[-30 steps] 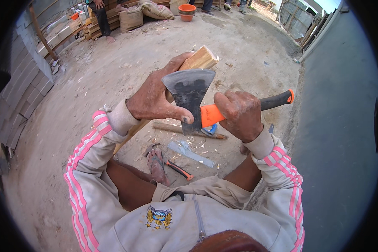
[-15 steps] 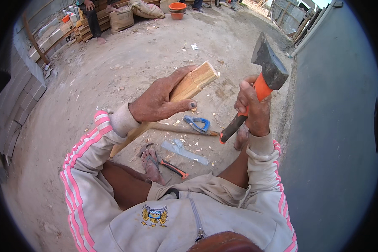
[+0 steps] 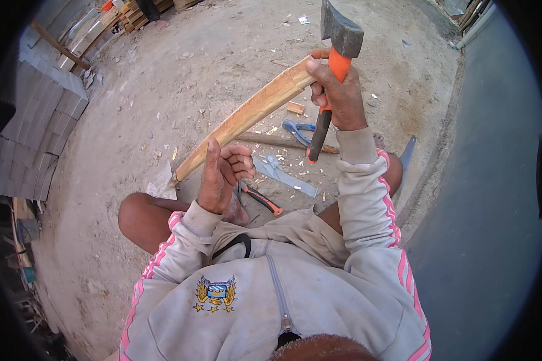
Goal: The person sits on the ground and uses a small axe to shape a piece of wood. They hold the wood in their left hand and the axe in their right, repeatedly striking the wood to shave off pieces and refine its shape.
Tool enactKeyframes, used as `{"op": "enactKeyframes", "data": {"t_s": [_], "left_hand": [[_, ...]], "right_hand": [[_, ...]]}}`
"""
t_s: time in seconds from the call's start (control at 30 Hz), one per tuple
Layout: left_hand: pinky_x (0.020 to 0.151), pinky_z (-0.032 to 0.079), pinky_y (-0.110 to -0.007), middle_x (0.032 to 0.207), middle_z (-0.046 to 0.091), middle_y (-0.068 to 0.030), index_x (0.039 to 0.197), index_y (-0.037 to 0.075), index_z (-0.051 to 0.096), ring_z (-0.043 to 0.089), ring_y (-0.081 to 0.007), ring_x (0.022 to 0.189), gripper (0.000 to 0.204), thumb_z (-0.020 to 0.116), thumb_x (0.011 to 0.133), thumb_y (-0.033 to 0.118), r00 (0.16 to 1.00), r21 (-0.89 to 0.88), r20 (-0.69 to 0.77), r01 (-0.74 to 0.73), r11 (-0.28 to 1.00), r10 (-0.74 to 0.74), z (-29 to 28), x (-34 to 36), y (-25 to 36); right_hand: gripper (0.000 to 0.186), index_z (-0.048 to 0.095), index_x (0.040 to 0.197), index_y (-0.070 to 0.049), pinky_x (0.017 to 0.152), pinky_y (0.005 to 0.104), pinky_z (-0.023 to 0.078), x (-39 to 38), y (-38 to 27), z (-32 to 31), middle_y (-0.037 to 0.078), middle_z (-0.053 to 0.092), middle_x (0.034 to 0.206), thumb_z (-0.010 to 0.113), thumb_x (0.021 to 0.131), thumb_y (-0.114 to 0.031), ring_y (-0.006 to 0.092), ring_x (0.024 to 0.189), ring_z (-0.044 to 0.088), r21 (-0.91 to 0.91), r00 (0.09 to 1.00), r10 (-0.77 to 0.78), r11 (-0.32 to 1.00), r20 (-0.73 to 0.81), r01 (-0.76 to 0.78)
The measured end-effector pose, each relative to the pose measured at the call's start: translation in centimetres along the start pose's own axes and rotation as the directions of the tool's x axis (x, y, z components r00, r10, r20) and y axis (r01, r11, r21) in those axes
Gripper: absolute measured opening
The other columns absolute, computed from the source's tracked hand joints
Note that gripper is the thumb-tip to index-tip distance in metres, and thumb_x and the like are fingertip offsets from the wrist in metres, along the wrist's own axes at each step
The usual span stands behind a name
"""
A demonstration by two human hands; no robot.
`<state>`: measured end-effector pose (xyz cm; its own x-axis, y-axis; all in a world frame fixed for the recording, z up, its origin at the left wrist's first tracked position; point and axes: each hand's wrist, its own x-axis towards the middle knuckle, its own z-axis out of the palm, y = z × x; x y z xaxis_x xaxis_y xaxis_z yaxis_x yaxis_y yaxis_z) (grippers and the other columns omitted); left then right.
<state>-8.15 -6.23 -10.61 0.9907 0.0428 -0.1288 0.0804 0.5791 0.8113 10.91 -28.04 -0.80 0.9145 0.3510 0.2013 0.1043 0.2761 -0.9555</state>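
My right hand (image 3: 346, 99) is closed round the orange and black handle of a hatchet (image 3: 343, 37), its dark head upward. The thumb and fingers of that hand also pinch the far end of a long pale wooden stick (image 3: 247, 111). From there the stick slopes down to the left, its lower tip near the ground by my left knee. My left hand (image 3: 220, 180) lies just below the middle of the stick, thumb raised and fingers apart, gripping nothing. Whether its thumb touches the wood I cannot tell.
Between my legs lie a blue tool handle (image 3: 299, 129), a wooden pole (image 3: 265, 139), a bluish plastic strip (image 3: 286, 174), an orange and black handled tool (image 3: 264, 200) and scattered wood chips. Grey blocks (image 3: 48, 120) are stacked at left; a grey wall (image 3: 482, 180) runs along the right.
My left hand has let go of the stick and moved down toward me. My right hand, with the hatchet, has moved up and left and taken hold of the stick's far end.
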Motion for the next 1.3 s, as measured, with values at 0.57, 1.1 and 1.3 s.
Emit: {"op": "enactKeyframes", "data": {"t_s": [0.57, 1.1, 1.3], "left_hand": [[0.097, 0.057, -0.047, 0.114, 0.068, -0.0153, 0.111, 0.005, 0.058, 0.067, -0.0302, 0.11, 0.032, 0.073, 0.091, 0.025, 0.737, -0.332, -0.623, -0.553, 0.764, 0.263, -5.9, 5.9, 1.8], [0.066, 0.056, -0.04, 0.072, 0.061, -0.0052, 0.111, 0.01, 0.054, 0.064, -0.0224, 0.06, 0.082, 0.048, 0.081, 0.086, 0.406, -0.311, 0.439, -0.769, 0.559, 0.802, 2.2, 5.5, 16.2], [0.067, 0.053, -0.038, 0.071, 0.057, -0.0039, 0.106, 0.011, 0.055, 0.06, -0.0176, 0.065, 0.083, 0.049, 0.078, 0.089, 0.505, 0.055, 0.167, -0.863, 0.503, 0.847, 1.7, 3.9, 16.4]], "right_hand": [[0.028, 0.06, 0.099, -0.004, 0.042, 0.0242, 0.04, 1.1, 1.2, -5.4, -0.002, 0.051, 0.07, 0.074, 0.088, -0.025, 0.0056, 0.048, 0.046, 0.032, 0.985, 0.088, 0.996, -0.147, -0.084], [0.038, 0.059, 0.1, -0.009, 0.04, 0.0254, 0.041, -2.8, 7.3, 7.5, -0.002, 0.05, 0.065, 0.057, 0.097, -0.048, 0.0064, 0.047, 0.049, 0.236, 0.636, 0.572, 0.619, 0.519, -0.749], [0.044, 0.055, 0.116, 0.001, 0.064, 0.0372, 0.049, -1.5, 6.2, 5.2, 0.012, 0.061, 0.081, 0.068, 0.092, -0.033, 0.0217, 0.07, 0.061, -0.58, 0.956, 0.234, 0.809, 0.176, -0.092]]}}
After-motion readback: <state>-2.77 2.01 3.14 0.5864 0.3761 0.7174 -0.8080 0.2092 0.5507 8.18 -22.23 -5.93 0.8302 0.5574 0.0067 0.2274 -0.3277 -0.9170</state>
